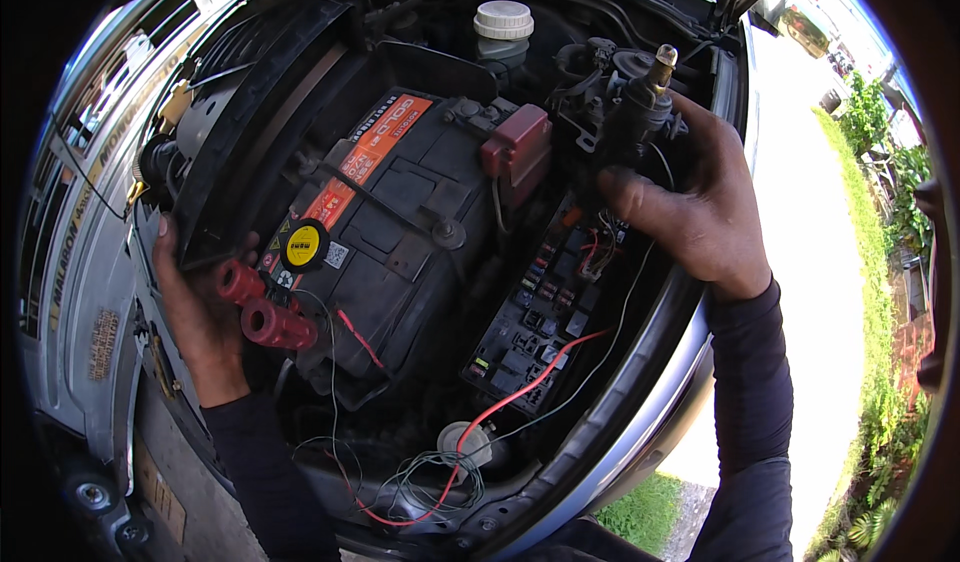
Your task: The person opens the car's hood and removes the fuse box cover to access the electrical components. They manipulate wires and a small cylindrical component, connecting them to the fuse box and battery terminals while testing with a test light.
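Note:
My right hand (700, 197) wraps round a dark cylindrical device with a brass-coloured tip (662, 67), above the far end of the open fuse box (530, 312). The thumb presses its near side; the other fingers are partly hidden behind it. My left hand (200, 317) is curled at the lower end of a long black plastic panel (255, 127), fingers on both sides of its edge. Beside that hand, two red tubular handle ends (280, 325) lie against the corner of the car battery (400, 232). A round yellow-and-black cap or tape roll (304, 246) rests on the battery.
A red terminal cover (517, 152) sits at the battery's far right corner. Loose red wire (520, 392) and a tangled thin green wire (420, 482) cross the front of the engine bay. Behind stands a reservoir with a white cap (503, 21). The silver fender (640, 382) borders the right.

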`<action>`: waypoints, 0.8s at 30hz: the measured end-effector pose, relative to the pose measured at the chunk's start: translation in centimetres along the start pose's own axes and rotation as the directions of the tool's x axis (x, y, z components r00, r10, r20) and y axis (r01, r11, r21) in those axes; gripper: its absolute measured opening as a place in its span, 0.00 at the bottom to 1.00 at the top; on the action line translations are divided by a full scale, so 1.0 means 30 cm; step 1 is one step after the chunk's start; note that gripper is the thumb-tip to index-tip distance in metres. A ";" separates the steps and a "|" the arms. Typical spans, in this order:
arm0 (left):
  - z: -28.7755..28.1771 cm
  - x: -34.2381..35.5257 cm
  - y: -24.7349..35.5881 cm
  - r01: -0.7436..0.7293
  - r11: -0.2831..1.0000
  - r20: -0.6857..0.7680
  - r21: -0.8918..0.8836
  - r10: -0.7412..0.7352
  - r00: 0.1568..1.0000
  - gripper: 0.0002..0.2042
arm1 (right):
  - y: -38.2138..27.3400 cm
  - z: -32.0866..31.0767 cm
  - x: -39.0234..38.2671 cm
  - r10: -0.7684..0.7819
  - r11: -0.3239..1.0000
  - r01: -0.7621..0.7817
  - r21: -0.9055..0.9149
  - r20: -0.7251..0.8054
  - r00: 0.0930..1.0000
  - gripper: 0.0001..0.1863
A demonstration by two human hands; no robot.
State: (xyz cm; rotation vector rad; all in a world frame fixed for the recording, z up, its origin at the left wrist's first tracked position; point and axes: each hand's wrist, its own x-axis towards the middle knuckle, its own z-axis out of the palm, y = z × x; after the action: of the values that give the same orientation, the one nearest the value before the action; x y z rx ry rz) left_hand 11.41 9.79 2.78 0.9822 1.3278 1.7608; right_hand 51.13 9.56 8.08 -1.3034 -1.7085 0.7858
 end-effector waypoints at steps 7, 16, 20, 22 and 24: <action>-0.007 0.001 0.003 0.035 0.999 0.003 -0.009 -0.035 0.999 0.32 | -0.007 -0.002 0.000 -0.007 0.997 0.008 -0.080 0.004 1.000 0.47; -0.019 0.008 -0.004 0.041 0.999 -0.006 -0.028 -0.041 0.999 0.34 | -0.011 -0.002 -0.008 -0.041 0.966 0.031 -0.256 -0.035 0.999 0.47; -0.023 0.009 -0.007 0.026 0.999 -0.014 -0.028 -0.026 1.000 0.34 | -0.010 -0.008 -0.005 -0.016 0.962 0.008 -0.274 -0.027 1.000 0.48; -0.022 0.010 -0.009 0.021 0.999 -0.016 -0.026 -0.022 1.000 0.34 | -0.008 -0.012 -0.002 0.017 0.975 -0.019 -0.221 -0.008 1.000 0.48; -0.018 0.009 -0.009 0.021 1.000 -0.020 -0.018 -0.022 1.000 0.34 | -0.006 -0.014 -0.003 0.012 0.976 -0.015 -0.218 -0.013 1.000 0.48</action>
State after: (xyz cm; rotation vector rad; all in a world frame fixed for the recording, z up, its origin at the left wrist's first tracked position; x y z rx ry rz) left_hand 10.82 9.85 2.45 0.9392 1.3283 1.7681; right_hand 51.43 9.43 8.40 -1.4647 -1.8181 0.6095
